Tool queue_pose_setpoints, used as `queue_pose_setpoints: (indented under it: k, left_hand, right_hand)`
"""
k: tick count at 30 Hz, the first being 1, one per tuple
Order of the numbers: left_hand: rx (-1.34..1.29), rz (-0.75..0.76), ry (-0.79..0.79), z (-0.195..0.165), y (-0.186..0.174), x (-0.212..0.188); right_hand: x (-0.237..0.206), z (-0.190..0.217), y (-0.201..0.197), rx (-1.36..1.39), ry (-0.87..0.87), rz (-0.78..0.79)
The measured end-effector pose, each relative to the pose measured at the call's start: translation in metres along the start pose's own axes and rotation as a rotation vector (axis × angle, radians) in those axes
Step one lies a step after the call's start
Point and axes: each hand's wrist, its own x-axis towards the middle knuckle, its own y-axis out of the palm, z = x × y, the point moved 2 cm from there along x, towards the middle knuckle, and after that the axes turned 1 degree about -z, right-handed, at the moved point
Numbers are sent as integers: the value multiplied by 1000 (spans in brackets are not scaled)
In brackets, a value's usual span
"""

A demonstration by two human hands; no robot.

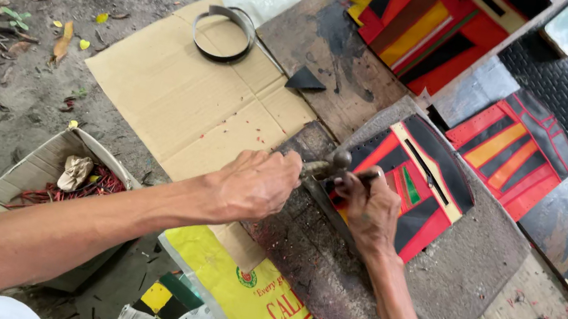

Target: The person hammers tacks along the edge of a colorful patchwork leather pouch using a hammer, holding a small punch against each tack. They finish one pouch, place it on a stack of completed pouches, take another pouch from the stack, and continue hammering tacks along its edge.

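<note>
Here, your left hand (258,182) grips a hammer (326,164) while your right hand (369,207) pinches the patchwork panel (420,183); a glancing blow could strike those fingers.

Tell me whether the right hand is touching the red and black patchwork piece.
Touching: the head view shows the right hand pressing directly on the patchwork piece.

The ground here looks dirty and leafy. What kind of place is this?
Probably an outdoor craft workspace: bare soil with fallen leaves, flattened cardboard as a mat, and a worn board holding patchwork pieces.
</note>
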Motion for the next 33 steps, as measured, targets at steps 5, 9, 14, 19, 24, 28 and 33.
queue_pose_setpoints:
  k: [5,9,14,19,24,28,33]
  left_hand:
    - [-85,87,-83,4,2,-1]
    - [-94,63,-42,4,-2,-3]
    - [-87,30,-55,8,1,0]
    - [-86,39,-51,13,4,2]
    - [-103,71,-85,16,4,4]
    - [-93,97,-84,15,0,4]
    - [-126,85,-63,6,-26,4]
  right_hand:
    - [-3,-6,-5,44,-93,116]
    - [-3,-6,-3,21,-91,114]
    - [-2,-3,-2,33,-106,106]
    - [-1,-3,0,18,-112,102]
    - [0,-2,0,26,-100,108]
    - [-1,4,-1,-16,-199,90]
    - [-2,12,-5,-87,-182,62]
